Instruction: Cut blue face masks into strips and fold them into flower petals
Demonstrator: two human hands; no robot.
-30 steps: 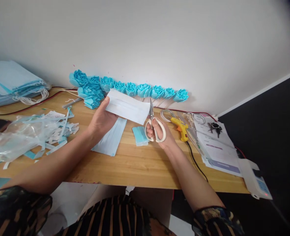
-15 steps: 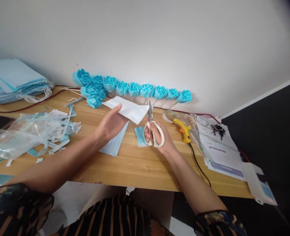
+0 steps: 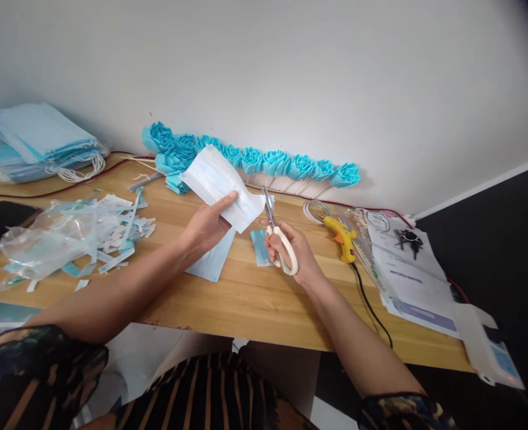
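Observation:
Between thumb and fingers, my left hand (image 3: 212, 224) pinches a pale face-mask sheet (image 3: 219, 182), raised above the table. My right hand (image 3: 293, 248) grips white-handled scissors (image 3: 284, 248), with fingers through the loops. Their blades point up and lie at the sheet's right edge, where a small strip shows beyond them; I cannot tell whether it is cut free. Beneath my left hand a light blue sheet (image 3: 212, 260) lies on the table, partly covered. A small blue folded piece (image 3: 259, 248) rests by the scissors.
Blue fabric flowers (image 3: 275, 162) on sticks line the wall. A stack of masks (image 3: 49, 134) sits back left, with cut scraps (image 3: 120, 233), clear plastic (image 3: 44, 242) and a phone (image 3: 4, 224) nearby. To the right are a yellow glue gun (image 3: 342, 239), papers (image 3: 402, 275) and keys (image 3: 411, 237).
My left hand has turned the sheet, tipping its far left corner upward. The scissors have rotated in my right hand, their tips leaning further left. The whole view has shifted slightly.

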